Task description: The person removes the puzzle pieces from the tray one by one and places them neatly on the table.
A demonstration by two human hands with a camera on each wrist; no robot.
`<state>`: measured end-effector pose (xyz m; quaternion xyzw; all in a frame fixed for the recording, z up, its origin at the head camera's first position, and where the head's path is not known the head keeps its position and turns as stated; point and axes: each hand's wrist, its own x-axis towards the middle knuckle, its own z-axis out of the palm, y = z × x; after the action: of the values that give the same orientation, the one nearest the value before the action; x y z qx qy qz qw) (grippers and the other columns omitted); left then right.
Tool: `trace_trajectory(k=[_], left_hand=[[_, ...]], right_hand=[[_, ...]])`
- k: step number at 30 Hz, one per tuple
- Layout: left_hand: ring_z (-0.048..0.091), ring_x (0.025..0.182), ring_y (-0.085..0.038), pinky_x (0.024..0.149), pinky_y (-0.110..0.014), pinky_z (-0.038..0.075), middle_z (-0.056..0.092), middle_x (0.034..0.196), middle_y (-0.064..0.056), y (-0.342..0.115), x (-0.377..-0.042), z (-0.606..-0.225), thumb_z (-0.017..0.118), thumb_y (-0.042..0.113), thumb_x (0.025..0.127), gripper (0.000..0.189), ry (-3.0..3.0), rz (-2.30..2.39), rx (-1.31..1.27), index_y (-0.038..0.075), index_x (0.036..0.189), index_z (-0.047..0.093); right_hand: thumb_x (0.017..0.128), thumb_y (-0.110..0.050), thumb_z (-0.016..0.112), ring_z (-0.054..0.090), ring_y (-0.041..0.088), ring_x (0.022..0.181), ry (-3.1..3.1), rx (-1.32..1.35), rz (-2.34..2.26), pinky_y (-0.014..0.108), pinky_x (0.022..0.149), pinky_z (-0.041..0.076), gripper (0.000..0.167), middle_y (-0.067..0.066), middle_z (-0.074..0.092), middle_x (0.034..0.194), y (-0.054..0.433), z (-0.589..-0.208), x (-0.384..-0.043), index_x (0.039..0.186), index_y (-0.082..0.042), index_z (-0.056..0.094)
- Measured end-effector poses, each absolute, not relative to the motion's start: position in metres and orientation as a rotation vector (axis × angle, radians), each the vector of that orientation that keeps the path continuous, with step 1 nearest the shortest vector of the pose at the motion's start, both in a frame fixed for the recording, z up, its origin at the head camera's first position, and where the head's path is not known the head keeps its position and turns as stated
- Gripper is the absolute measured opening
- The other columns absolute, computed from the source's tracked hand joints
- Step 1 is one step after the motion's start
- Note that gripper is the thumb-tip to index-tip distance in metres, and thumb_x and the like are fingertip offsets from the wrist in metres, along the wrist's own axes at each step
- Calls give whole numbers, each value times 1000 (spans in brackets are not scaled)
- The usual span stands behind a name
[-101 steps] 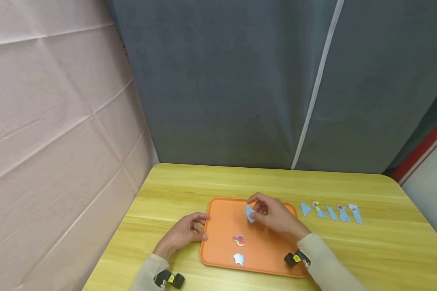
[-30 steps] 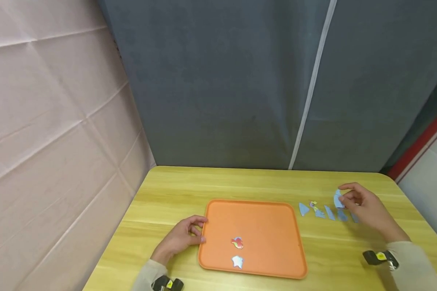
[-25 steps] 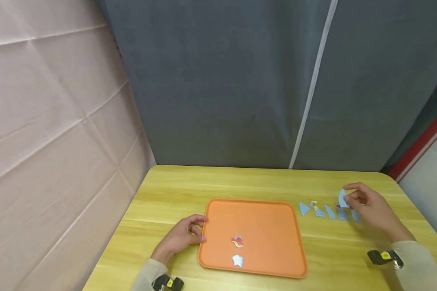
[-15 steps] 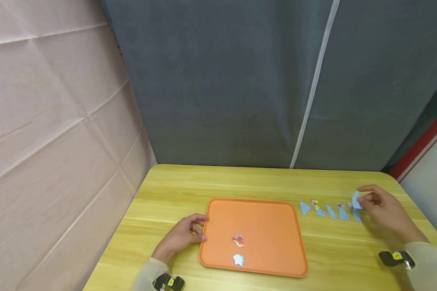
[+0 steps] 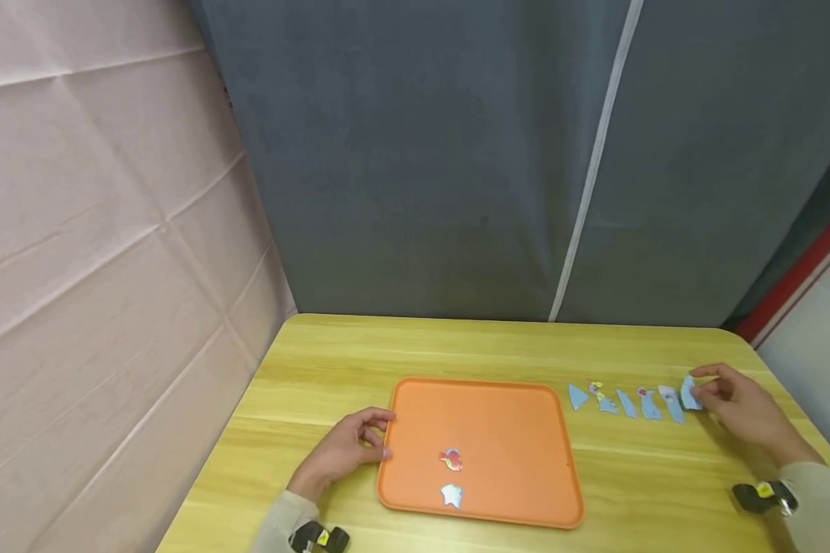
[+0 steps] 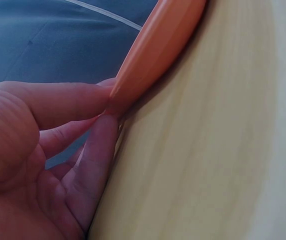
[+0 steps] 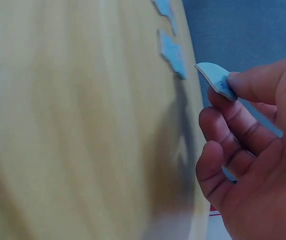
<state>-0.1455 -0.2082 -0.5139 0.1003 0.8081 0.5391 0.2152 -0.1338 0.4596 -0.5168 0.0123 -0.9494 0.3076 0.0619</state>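
Note:
At the right end of a row of pieces, my right hand point(image 5: 747, 407) pinches a light blue puzzle piece point(image 5: 687, 393) between thumb and fingers. In the right wrist view, this puzzle piece point(image 7: 215, 77) is tilted and held off the table, with a small dark mark near the thumb. My left hand point(image 5: 346, 445) holds the left rim of an orange tray point(image 5: 505, 453). The left wrist view shows thumb and fingertips meeting at the tray's edge point(image 6: 155, 47). On the tray lie a red puzzle piece point(image 5: 451, 460) and, nearer me, a whitish-blue puzzle piece point(image 5: 452, 495).
Several flat puzzle pieces lie in a row right of the tray, among them a blue triangle point(image 5: 577, 397), a yellow-and-blue piece point(image 5: 605, 402) and a white-topped piece point(image 5: 672, 404). The wooden table point(image 5: 415, 349) backs onto a grey curtain point(image 5: 415, 169).
My right hand has carried the blue puzzle piece from above the tray to the right, past the row, then lower at its right end. My left hand has stayed at the tray.

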Motion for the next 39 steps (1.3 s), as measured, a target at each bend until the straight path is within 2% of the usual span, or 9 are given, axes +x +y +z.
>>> trace_trajectory(k=[5, 8, 18, 25, 39], left_hand=[[64, 99, -22, 76, -28, 56, 62, 129, -12, -209, -145, -514, 86, 10, 88, 61, 2235, 1505, 281, 12, 143, 63], [64, 99, -22, 76, -28, 56, 62, 129, -12, -209, -145, -515, 86, 10, 88, 60, 2239, 1504, 279, 13, 143, 63], [64, 98, -22, 76, -28, 56, 62, 129, -13, -207, -144, -514, 86, 9, 88, 60, 2238, 1505, 268, 12, 143, 63], [63, 98, -22, 76, -27, 55, 61, 128, -12, -206, -144, -512, 86, 9, 88, 60, 2241, 1499, 256, 12, 143, 63], [63, 98, -23, 76, -27, 55, 61, 129, -13, -207, -144, -513, 86, 9, 88, 60, 2237, 1510, 256, 11, 143, 63]], right_hand=[[107, -20, 64, 52, -11, 76, -2921, 28, 910, 19, 64, 38, 34, 10, 75, 97, 462, -520, -130, 131, 4, 58], [106, -20, 65, 51, -15, 80, -2925, 31, 915, 16, 65, 39, 34, 11, 74, 99, 463, -521, -129, 128, 5, 60], [103, -15, 68, 49, -15, 78, -2946, 23, 882, 17, 65, 41, 29, 4, 70, 95, 466, -522, -127, 120, 8, 64], [106, -20, 63, 49, -12, 80, -3035, -11, 917, 19, 67, 42, 35, 8, 69, 102, 469, -517, -131, 125, 9, 62], [104, -19, 66, 46, -17, 78, -2989, -6, 861, 19, 65, 43, 31, 15, 71, 101, 473, -520, -131, 122, 7, 64]])
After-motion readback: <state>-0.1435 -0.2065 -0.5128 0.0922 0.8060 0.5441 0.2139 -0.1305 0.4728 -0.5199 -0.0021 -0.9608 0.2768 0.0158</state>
